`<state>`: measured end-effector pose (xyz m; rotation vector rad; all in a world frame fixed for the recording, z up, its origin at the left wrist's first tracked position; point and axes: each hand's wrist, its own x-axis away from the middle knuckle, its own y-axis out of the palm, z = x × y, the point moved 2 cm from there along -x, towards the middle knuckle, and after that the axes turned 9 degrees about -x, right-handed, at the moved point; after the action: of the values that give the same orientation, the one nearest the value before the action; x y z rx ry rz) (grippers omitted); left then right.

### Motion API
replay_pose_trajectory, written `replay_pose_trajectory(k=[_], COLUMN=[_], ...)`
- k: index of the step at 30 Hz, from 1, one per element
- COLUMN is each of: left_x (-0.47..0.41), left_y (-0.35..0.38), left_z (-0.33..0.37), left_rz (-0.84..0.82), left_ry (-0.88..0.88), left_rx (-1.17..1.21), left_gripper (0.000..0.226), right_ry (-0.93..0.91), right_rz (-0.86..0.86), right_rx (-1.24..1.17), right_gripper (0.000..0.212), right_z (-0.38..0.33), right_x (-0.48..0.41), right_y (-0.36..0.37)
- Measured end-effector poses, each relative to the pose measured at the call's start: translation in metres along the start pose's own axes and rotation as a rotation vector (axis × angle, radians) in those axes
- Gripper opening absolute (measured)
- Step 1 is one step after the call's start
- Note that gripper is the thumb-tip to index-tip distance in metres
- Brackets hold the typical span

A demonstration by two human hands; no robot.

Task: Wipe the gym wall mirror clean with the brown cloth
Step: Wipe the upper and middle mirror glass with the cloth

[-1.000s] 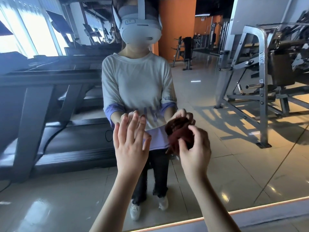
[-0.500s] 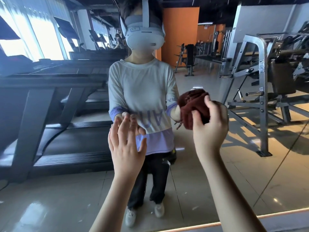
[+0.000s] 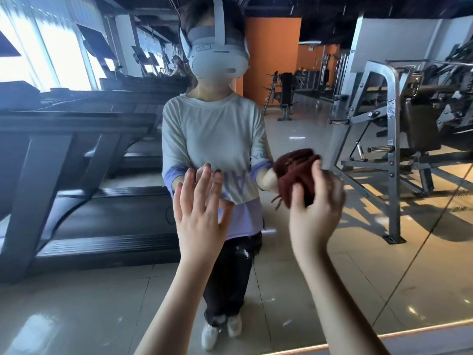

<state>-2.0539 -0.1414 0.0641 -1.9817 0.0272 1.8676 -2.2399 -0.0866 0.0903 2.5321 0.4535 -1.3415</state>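
Your right hand holds the cloth up at the mirror; your left hand is flat and holds nothing.

Your right hand (image 3: 314, 208) has its fingers and thumb curled round the bunched dark brown fabric cloth (image 3: 297, 170). The cloth is up against the large gym wall mirror (image 3: 358, 278), right of the mirror's middle and about halfway up the glass, where it meets its own reflection. Your left hand (image 3: 199, 213) is raised near the mirror's middle with straight, slightly spread fingers and its palm toward the glass. You cannot tell whether its fingertips touch the glass. The right hand is a little blurred. In the mirror's left part you see reflected black treadmills (image 3: 76, 162), and in its right part a grey steel weight machine (image 3: 391, 149). A glowing orange strip (image 3: 384, 336) runs along the mirror's bottom edge.
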Motion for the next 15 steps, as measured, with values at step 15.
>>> replay_pose_trajectory(k=[15], left_x=[0.003], left_y=[0.004], left_z=[0.001], left_rz=[0.008], left_ry=[0.016], left_rx=[0.059], left_gripper=[0.059], right_ry=[0.025], right_rz=[-0.105], right_rx=[0.053], right_gripper=[0.046], right_z=[0.011], right_x=[0.053], right_y=[-0.001])
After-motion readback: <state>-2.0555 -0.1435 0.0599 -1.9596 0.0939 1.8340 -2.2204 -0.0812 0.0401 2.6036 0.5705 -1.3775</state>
